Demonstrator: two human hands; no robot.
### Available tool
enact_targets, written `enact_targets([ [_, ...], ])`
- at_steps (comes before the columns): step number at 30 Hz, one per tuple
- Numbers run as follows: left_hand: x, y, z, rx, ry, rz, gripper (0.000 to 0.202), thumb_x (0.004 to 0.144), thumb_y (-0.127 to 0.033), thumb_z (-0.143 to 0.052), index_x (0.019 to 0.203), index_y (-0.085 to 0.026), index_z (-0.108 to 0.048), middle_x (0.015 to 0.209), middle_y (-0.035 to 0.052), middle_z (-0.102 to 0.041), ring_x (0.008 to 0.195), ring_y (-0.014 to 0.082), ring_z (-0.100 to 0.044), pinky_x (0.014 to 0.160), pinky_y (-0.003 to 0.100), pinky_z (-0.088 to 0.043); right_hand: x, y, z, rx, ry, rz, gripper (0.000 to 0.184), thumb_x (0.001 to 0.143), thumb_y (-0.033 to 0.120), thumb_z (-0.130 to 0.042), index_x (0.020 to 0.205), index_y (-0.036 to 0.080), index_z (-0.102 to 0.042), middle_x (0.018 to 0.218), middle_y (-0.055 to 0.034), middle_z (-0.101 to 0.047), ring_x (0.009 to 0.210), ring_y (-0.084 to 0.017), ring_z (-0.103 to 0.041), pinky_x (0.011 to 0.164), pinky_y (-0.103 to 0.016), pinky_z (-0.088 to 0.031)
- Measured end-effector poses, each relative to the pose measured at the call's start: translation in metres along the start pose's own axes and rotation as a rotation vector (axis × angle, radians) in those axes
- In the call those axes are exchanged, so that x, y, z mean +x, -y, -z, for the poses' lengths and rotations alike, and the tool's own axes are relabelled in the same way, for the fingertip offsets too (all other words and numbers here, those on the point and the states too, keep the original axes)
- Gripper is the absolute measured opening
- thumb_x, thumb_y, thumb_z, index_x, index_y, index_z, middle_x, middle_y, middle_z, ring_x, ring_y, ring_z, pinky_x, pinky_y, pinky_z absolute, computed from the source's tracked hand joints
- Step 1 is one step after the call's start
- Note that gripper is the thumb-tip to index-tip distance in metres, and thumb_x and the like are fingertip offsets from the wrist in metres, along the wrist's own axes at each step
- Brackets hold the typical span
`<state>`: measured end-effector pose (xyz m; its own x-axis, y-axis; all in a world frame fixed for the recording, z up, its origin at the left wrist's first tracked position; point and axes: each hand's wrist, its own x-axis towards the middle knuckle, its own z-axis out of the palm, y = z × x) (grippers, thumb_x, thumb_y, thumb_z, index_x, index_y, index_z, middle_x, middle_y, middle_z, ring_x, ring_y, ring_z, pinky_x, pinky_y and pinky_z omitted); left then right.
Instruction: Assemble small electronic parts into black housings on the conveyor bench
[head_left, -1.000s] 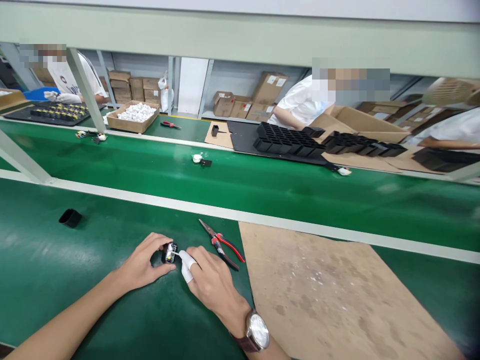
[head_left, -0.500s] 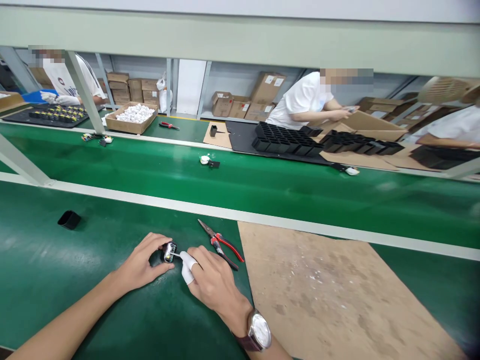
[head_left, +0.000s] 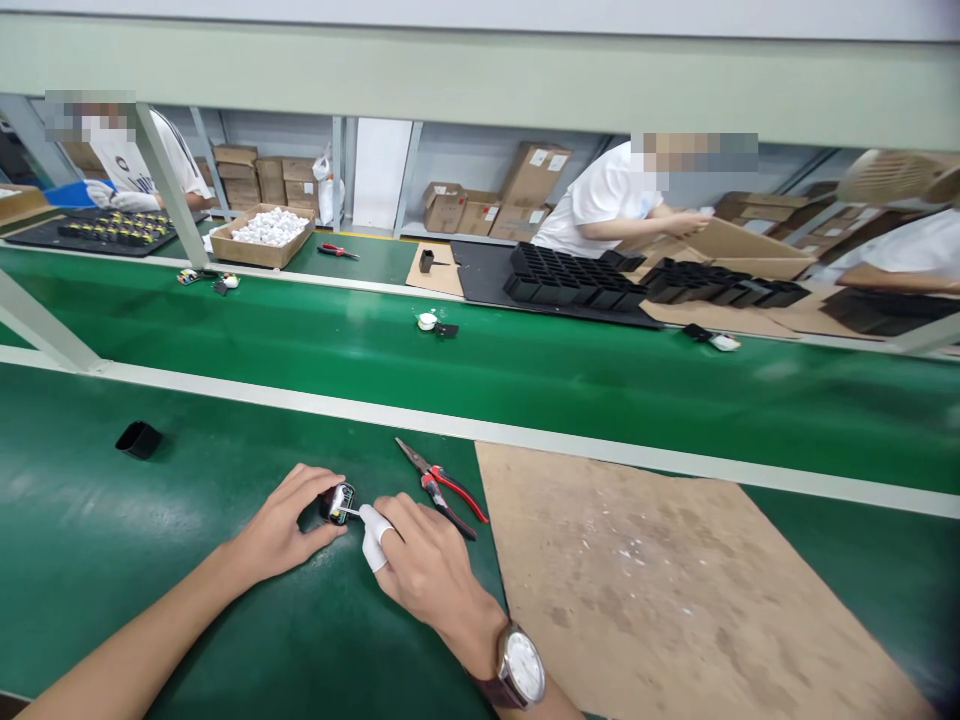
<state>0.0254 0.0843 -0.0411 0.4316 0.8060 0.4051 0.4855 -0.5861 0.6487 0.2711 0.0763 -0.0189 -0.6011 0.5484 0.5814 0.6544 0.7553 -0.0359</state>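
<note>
Between its thumb and fingers, my left hand [head_left: 289, 525] grips a small black housing with a circuit board and white filling [head_left: 341, 503] inside, its open face turned toward my right hand. My right hand [head_left: 420, 555], white finger cots on thumb and forefinger, pinches a thin pale stick [head_left: 351, 511] whose tip reaches into the housing. Just beyond the right hand, long-nose pliers [head_left: 442, 488] with red and black handles lie on the green bench. An empty black housing [head_left: 138, 440] rests on its side at the left.
A stained cardboard sheet [head_left: 660, 580] covers the bench at the right. Beyond a pale rail [head_left: 300, 401] runs a green conveyor belt [head_left: 315, 340] carrying small white and black parts [head_left: 427, 322]. Across it, co-workers sit by black trays [head_left: 577, 278] and a box of white pieces [head_left: 262, 238].
The parts on the conveyor belt have moved to the right. My hands stay nearly in place, the stick's tip still inside the housing.
</note>
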Motion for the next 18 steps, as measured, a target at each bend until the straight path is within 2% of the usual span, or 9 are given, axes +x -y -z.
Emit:
enact_targets([
  [7,-0.0011,0.0012,-0.0009,-0.025,0.031,0.003,0.055,0.099,-0.029,-0.073,0.149,-0.027,-0.049,0.130,0.0119,-0.065,0.118,0.0276,-0.061,0.100,0.046,-0.055,0.0000,0.0016,-0.0001,0.015,0.037,0.018,0.020,0.087,0.006,-0.052,0.077,0.021,-0.058,0.093,-0.0080,-0.063,0.080,-0.021,-0.052,0.059,-0.035,-0.038],
  [18,-0.0003,0.0031,-0.0027,-0.027,0.044,-0.022,0.056,0.098,-0.027,-0.075,0.148,-0.027,-0.051,0.129,0.0112,-0.066,0.117,0.0264,-0.061,0.099,0.044,-0.054,-0.0010,0.0016,0.0002,-0.027,0.013,-0.019,0.020,0.090,0.006,-0.051,0.079,0.021,-0.058,0.094,-0.0086,-0.061,0.081,-0.021,-0.051,0.059,-0.035,-0.036],
])
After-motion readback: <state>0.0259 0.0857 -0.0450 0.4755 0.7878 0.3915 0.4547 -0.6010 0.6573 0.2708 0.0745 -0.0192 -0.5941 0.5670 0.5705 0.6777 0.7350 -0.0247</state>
